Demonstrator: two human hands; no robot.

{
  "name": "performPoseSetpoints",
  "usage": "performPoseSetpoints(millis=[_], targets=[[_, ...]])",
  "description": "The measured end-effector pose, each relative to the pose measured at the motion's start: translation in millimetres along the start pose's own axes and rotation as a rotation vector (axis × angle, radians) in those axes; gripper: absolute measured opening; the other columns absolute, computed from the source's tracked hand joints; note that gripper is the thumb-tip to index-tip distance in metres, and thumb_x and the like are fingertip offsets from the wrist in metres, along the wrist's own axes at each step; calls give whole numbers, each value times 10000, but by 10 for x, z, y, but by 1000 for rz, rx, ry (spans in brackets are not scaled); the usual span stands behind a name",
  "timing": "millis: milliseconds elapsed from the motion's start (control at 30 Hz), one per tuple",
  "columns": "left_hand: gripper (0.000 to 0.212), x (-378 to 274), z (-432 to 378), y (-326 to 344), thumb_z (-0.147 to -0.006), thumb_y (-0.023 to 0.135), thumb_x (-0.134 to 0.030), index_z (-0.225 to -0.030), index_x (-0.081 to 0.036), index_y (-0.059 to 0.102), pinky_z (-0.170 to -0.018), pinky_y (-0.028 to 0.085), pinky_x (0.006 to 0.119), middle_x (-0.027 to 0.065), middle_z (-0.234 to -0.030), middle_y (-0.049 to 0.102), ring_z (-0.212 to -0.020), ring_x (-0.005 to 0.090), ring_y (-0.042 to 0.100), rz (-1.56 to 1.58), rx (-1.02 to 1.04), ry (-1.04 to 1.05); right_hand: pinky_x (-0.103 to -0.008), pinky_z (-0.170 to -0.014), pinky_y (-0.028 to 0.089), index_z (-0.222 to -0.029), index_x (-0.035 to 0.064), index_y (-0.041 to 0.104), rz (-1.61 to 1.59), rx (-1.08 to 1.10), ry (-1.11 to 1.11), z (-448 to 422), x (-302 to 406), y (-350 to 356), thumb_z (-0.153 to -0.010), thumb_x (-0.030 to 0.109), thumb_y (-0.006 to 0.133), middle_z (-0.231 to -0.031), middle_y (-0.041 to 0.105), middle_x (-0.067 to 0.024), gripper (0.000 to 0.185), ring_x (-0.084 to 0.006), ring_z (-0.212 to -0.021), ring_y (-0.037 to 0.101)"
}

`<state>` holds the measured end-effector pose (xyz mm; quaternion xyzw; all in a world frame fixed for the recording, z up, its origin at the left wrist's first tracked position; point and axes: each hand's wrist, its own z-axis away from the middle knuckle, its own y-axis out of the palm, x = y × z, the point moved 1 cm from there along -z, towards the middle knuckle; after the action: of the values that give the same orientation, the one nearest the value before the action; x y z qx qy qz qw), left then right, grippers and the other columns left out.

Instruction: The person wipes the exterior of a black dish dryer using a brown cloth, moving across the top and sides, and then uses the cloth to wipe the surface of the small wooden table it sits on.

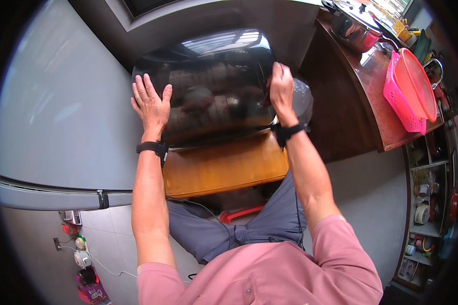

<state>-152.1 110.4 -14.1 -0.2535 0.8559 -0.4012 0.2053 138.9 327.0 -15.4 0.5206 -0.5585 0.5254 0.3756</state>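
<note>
A large dark, glossy translucent plastic cover (217, 89) with rounded corners lies before me, and blurred stacked pale shapes show through it. My left hand (150, 101) rests flat on its left end with fingers spread. At the opposite end, my right hand (281, 85) is curled around the cover's edge; its fingertips are hidden. Under the cover's near side is an orange-brown wooden cabinet or stand (225, 166). A clear plastic bag or container (302, 100) sits just behind my right wrist.
A grey refrigerator (65, 99) flanks the left side. On the right counter (397, 129) stand a pressure cooker (353, 32) and pink plastic baskets (402, 95). Shelves (427, 221) line the far right. Below, a red plastic piece (240, 214) shows between my legs.
</note>
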Motion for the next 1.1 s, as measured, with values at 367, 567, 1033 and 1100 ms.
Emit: performPoseSetpoints(millis=[367, 567, 1033, 1100], targets=[[865, 53, -79, -6, -1010, 431, -661, -1637, -117, 187, -1237, 105, 587, 123, -1715, 132, -1580, 341, 101, 14, 49, 2, -433, -766, 520, -1058, -8, 649, -203, -205, 127, 357, -927, -318, -1017, 238, 559, -881, 703, -166, 266, -326, -775, 661], [869, -94, -83, 51, -1010, 424, -665, -1640, -119, 177, -1235, 107, 590, 129, -1716, 128, -1582, 345, 89, 45, 85, 0, -456, -1130, 369, -1292, 29, 599, 170, -128, -820, -85, 447, -67, -933, 245, 678, -1418, 531, -207, 426, -372, -1335, 469], [821, -34, -81, 65, -1033, 415, -627, -1642, -129, 179, -1236, 120, 581, 125, -1716, 124, -1580, 350, 93, 29, 89, 42, -568, -1232, 210, -1550, -5, 328, 420, -57, -630, 1244, -1076, 214, -881, 300, 722, -1595, 336, -249, 834, -469, -1501, 262], [816, 13, -83, 67, -1036, 403, -632, -1642, -134, 179, -1236, 116, 581, 128, -1715, 127, -1579, 352, 94, 29, 58, 60, -569, -1235, 198, -1550, 0, 324, 391, 0, -612, 1154, -1063, 181, -878, 288, 725, -1578, 343, -265, 834, -480, -1490, 266]])
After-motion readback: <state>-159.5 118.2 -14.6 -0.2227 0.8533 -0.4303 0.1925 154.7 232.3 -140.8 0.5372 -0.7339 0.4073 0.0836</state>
